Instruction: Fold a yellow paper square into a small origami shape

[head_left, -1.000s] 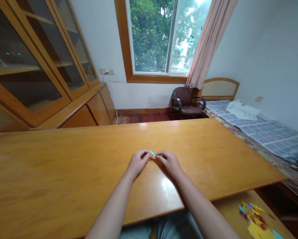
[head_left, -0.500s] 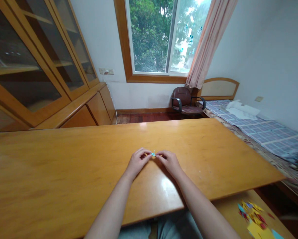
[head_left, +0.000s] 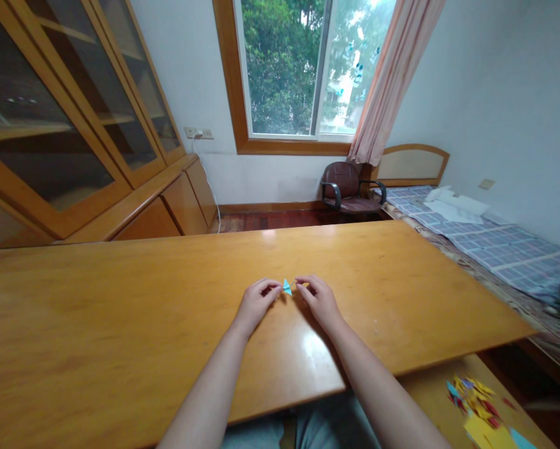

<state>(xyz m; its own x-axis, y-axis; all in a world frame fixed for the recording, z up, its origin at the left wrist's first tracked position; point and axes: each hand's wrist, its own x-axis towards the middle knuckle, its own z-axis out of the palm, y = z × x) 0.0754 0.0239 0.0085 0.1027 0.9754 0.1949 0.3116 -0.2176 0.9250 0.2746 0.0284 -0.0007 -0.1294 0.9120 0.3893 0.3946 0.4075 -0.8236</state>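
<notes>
Small blue paper piece [head_left: 287, 287], folded to a pointed triangle, sits just above a glossy wooden table [head_left: 121, 312]. Left hand [head_left: 254, 304] and right hand [head_left: 318, 299] meet on it, fingertips pinched together on its two sides, paper between them. Loose coloured paper scraps [head_left: 479, 408] lie lower right

Wooden table [head_left: 121, 312], coloured papers [head_left: 477, 413] on lower bench [head_left: 429, 388]

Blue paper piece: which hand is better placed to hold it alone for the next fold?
Left, likely: the left hand has fingers touching the blue paper piece; the right hand has fingers a small gap off it. Grip detail too small to confirm.
</notes>
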